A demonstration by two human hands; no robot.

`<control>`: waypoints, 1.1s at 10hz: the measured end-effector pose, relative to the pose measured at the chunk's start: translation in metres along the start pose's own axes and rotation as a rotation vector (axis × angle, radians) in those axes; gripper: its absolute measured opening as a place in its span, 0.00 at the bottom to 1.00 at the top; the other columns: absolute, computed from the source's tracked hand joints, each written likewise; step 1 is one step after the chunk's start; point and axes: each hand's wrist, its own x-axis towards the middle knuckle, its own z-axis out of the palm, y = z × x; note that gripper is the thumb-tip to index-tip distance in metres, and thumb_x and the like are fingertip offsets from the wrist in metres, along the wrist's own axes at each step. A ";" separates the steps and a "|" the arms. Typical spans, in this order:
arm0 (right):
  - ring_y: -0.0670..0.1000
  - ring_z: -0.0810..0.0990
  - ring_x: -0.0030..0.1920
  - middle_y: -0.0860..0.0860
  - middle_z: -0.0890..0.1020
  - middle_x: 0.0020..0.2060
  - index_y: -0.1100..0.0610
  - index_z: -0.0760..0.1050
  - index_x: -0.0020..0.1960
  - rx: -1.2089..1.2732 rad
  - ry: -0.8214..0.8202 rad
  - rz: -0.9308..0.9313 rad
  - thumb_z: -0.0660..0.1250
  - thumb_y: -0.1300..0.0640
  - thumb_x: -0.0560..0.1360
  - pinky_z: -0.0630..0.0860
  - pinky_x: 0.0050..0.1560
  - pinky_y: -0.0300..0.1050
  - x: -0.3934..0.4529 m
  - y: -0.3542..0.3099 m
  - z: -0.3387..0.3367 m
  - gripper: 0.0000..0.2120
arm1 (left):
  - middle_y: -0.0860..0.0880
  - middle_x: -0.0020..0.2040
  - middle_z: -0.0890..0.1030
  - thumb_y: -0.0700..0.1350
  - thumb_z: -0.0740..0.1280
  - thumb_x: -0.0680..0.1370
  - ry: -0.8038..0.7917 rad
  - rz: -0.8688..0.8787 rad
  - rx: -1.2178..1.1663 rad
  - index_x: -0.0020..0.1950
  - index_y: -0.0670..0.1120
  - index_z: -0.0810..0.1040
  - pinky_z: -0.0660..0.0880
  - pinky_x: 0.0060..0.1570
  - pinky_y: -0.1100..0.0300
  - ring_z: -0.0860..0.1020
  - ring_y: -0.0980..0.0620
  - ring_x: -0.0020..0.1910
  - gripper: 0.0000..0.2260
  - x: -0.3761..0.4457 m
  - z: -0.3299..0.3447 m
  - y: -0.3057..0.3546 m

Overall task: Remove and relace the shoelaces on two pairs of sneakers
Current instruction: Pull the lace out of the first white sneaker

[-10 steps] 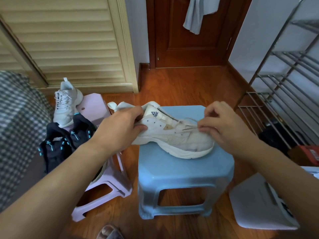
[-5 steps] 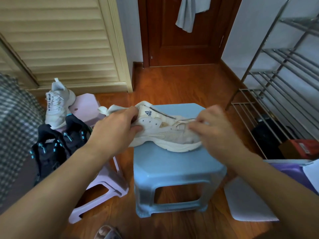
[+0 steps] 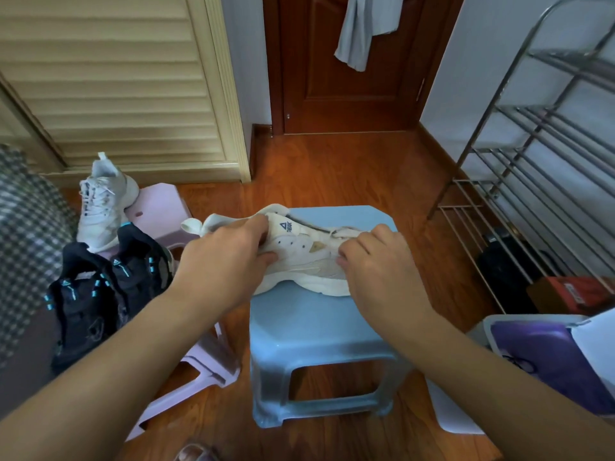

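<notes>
A white sneaker (image 3: 301, 252) lies on its side on the blue stool (image 3: 316, 331), toe to the right. My left hand (image 3: 226, 257) grips its heel and collar, thumb under the side. My right hand (image 3: 376, 264) covers the forefoot with fingers curled at the lace area; a thin lace (image 3: 342, 231) shows just above the fingers. Whether the fingers pinch the lace is hidden. The second white sneaker (image 3: 101, 202) stands on the pink stool (image 3: 159, 211). A pair of black sneakers (image 3: 100, 287) with teal accents leans there too.
A metal shoe rack (image 3: 532, 168) fills the right side, with a black bag and a red box (image 3: 572, 292) beneath it. A purple and white box (image 3: 545, 357) lies at the lower right. A checked cloth (image 3: 26, 227) is at the left. A wooden door stands behind.
My right hand slid down from the lace above the toe onto the forefoot, now covering it. The view shifted a little; my left hand keeps its hold on the heel.
</notes>
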 end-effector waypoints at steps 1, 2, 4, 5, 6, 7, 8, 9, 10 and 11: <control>0.54 0.70 0.42 0.48 0.77 0.38 0.54 0.78 0.42 0.028 -0.046 0.000 0.73 0.53 0.75 0.61 0.42 0.47 0.005 0.003 -0.005 0.07 | 0.57 0.38 0.65 0.55 0.68 0.79 0.012 -0.004 0.044 0.46 0.53 0.64 0.68 0.38 0.53 0.78 0.43 0.47 0.13 -0.001 0.001 0.003; 0.54 0.70 0.42 0.48 0.76 0.37 0.53 0.78 0.39 0.007 -0.134 -0.023 0.77 0.56 0.70 0.54 0.43 0.46 0.013 0.002 -0.011 0.07 | 0.58 0.37 0.64 0.54 0.67 0.80 0.012 -0.017 0.039 0.47 0.53 0.65 0.69 0.39 0.52 0.73 0.45 0.43 0.12 0.000 0.001 0.006; 0.54 0.73 0.30 0.49 0.72 0.23 0.53 0.71 0.23 -0.158 -0.633 -0.379 0.84 0.53 0.49 0.58 0.40 0.49 -0.075 0.007 -0.020 0.20 | 0.57 0.40 0.68 0.55 0.68 0.80 -0.016 -0.038 0.009 0.53 0.53 0.69 0.69 0.39 0.53 0.70 0.49 0.42 0.10 0.004 -0.003 0.007; 0.55 0.75 0.29 0.49 0.75 0.25 0.50 0.74 0.27 -0.137 -0.492 -0.078 0.82 0.43 0.58 0.65 0.40 0.50 -0.041 0.017 -0.039 0.19 | 0.57 0.41 0.68 0.54 0.68 0.80 -0.012 -0.016 0.022 0.52 0.52 0.68 0.69 0.39 0.53 0.70 0.48 0.42 0.10 0.006 -0.003 0.006; 0.53 0.79 0.39 0.48 0.81 0.36 0.50 0.75 0.42 0.021 -0.359 0.086 0.63 0.35 0.77 0.71 0.42 0.48 0.000 -0.007 -0.040 0.19 | 0.57 0.40 0.67 0.54 0.68 0.79 -0.014 -0.019 0.035 0.50 0.53 0.67 0.68 0.38 0.53 0.72 0.47 0.42 0.11 0.004 -0.002 0.004; 0.54 0.79 0.33 0.50 0.80 0.32 0.52 0.72 0.37 0.045 -0.233 0.124 0.72 0.44 0.74 0.64 0.33 0.45 0.006 -0.015 -0.014 0.16 | 0.58 0.37 0.65 0.53 0.68 0.79 -0.001 -0.016 0.027 0.49 0.53 0.67 0.69 0.38 0.53 0.71 0.47 0.41 0.11 0.002 0.001 0.005; 0.52 0.75 0.24 0.49 0.76 0.26 0.50 0.70 0.31 0.089 -0.403 0.090 0.80 0.61 0.62 0.59 0.29 0.41 0.009 -0.020 -0.028 0.19 | 0.58 0.36 0.64 0.54 0.68 0.79 0.007 -0.026 0.015 0.48 0.53 0.66 0.68 0.38 0.52 0.69 0.48 0.41 0.11 0.005 0.000 0.007; 0.48 0.73 0.28 0.55 0.73 0.29 0.60 0.71 0.33 0.659 -0.755 -0.387 0.69 0.52 0.77 0.71 0.32 0.45 -0.068 -0.002 -0.003 0.18 | 0.59 0.35 0.64 0.54 0.68 0.80 0.016 -0.028 0.005 0.49 0.53 0.66 0.68 0.38 0.53 0.70 0.48 0.41 0.11 0.005 0.001 0.005; 0.48 0.67 0.27 0.52 0.67 0.30 0.62 0.69 0.32 0.609 -1.049 -0.237 0.60 0.33 0.78 0.72 0.38 0.45 -0.067 -0.023 -0.021 0.33 | 0.59 0.35 0.64 0.54 0.68 0.80 0.030 -0.014 0.014 0.49 0.53 0.66 0.69 0.38 0.53 0.71 0.47 0.41 0.11 0.005 0.002 0.003; 0.52 0.76 0.40 0.50 0.77 0.37 0.56 0.77 0.45 0.254 -0.826 0.044 0.60 0.32 0.77 0.74 0.42 0.46 -0.012 -0.016 -0.057 0.26 | 0.57 0.39 0.66 0.54 0.68 0.79 0.021 -0.006 0.034 0.50 0.52 0.67 0.71 0.39 0.52 0.77 0.42 0.46 0.11 0.004 0.003 0.002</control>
